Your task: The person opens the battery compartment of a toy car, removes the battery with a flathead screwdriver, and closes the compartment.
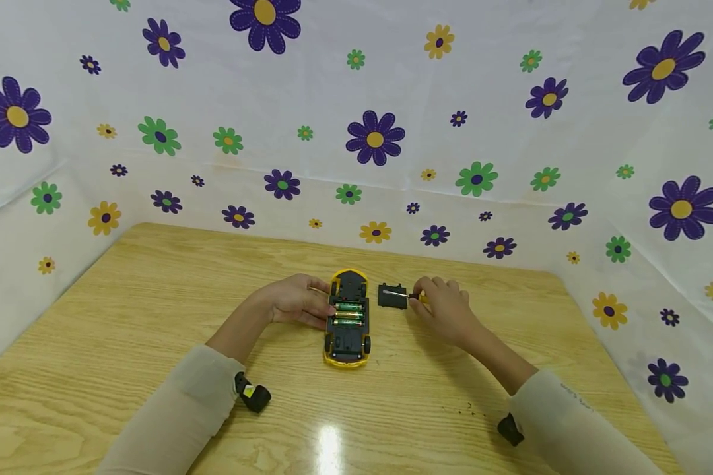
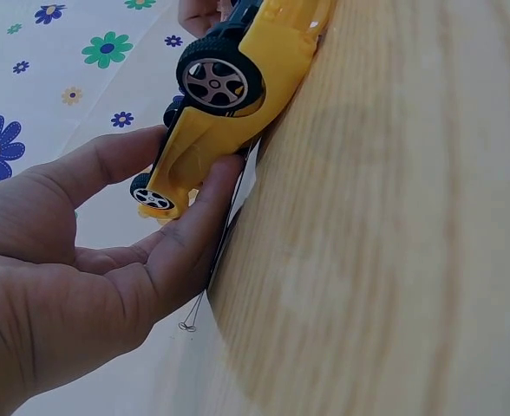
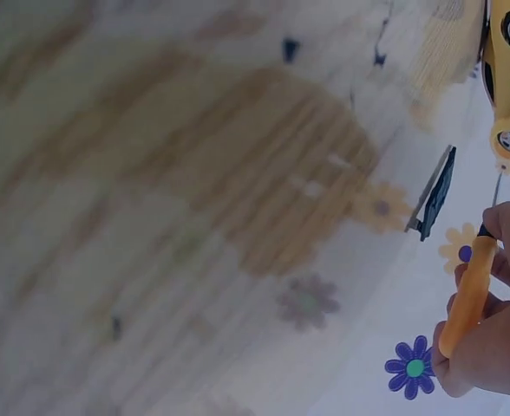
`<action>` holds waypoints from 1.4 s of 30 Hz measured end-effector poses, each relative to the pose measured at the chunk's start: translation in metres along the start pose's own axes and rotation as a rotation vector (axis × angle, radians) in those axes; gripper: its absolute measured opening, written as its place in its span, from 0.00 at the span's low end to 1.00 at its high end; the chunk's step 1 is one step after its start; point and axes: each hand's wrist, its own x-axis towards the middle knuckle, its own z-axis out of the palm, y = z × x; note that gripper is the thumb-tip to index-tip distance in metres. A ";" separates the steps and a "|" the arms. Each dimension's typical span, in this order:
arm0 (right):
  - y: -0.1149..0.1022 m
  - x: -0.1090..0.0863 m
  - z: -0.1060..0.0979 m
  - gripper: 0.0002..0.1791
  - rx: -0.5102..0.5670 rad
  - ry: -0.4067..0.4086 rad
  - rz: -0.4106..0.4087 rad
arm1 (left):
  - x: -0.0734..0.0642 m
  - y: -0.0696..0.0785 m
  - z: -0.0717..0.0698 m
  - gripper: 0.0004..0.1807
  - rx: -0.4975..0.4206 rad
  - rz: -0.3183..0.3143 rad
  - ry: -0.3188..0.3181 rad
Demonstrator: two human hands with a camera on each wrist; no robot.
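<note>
A yellow toy car (image 1: 347, 342) lies wheels up on the table, its open battery bay holding several green-and-gold batteries (image 1: 348, 315). My left hand (image 1: 297, 302) grips the car at its left side; in the left wrist view, thumb and fingers (image 2: 199, 217) are on either side of the yellow body (image 2: 277, 52). A screwdriver with an orange-yellow handle (image 3: 470, 295) is in my right hand (image 1: 448, 310). Its metal shaft points left, above a flat black battery cover (image 1: 386, 302). Whether the tip touches the cover I cannot tell.
The wooden table (image 1: 154, 316) ends at a white cloth (image 1: 309, 92) printed with flowers, behind and at both sides. Several tiny dark pieces (image 1: 468, 410), possibly screws, lie at the front right. Black wrist cameras (image 1: 255, 398) are strapped by both sleeves.
</note>
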 end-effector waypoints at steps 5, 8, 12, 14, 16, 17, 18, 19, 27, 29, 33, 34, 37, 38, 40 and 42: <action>-0.008 -0.001 -0.003 0.08 -0.066 0.061 -0.095 | 0.000 -0.001 0.000 0.40 0.000 -0.002 0.013; -0.012 0.000 -0.006 0.09 -0.104 0.089 -0.151 | 0.001 -0.002 -0.001 0.40 -0.003 -0.002 0.011; -0.018 0.000 -0.009 0.10 -0.152 0.116 -0.209 | 0.001 -0.002 -0.001 0.40 -0.002 -0.001 0.011; -0.021 0.000 -0.010 0.10 -0.172 0.118 -0.227 | 0.001 -0.001 -0.001 0.40 0.002 -0.003 0.013; -0.023 0.000 -0.012 0.11 -0.190 0.115 -0.237 | 0.002 -0.001 0.000 0.40 0.003 -0.002 0.015; -0.024 0.000 -0.012 0.11 -0.196 0.114 -0.241 | 0.001 -0.001 0.000 0.40 0.002 -0.004 0.017; -0.025 0.000 -0.013 0.12 -0.204 0.113 -0.246 | 0.001 -0.001 0.000 0.40 0.002 -0.004 0.017; -0.026 0.001 -0.013 0.12 -0.212 0.112 -0.252 | 0.002 -0.001 0.000 0.40 0.003 -0.003 0.018; -0.033 0.002 -0.018 0.13 -0.255 0.088 -0.302 | 0.002 -0.002 -0.001 0.39 -0.008 -0.001 0.016; -0.034 0.002 -0.019 0.13 -0.253 0.077 -0.308 | 0.002 -0.002 -0.001 0.40 -0.010 -0.001 0.017; -0.038 0.003 -0.022 0.13 -0.254 0.062 -0.328 | 0.003 -0.002 -0.001 0.40 -0.011 0.000 0.017; -0.038 0.003 -0.023 0.13 -0.255 0.060 -0.335 | 0.003 -0.002 -0.001 0.40 -0.012 0.000 0.017; -0.040 0.004 -0.025 0.13 -0.266 0.056 -0.353 | 0.002 -0.002 -0.001 0.40 -0.012 0.000 0.018; -0.040 0.004 -0.026 0.13 -0.269 0.055 -0.361 | 0.002 -0.002 -0.001 0.40 -0.013 -0.001 0.017; -0.041 0.005 -0.027 0.13 -0.274 0.050 -0.375 | 0.002 -0.002 0.000 0.40 -0.014 -0.001 0.016; -0.042 0.005 -0.029 0.13 -0.288 0.047 -0.395 | 0.001 -0.002 0.000 0.39 -0.017 -0.002 0.013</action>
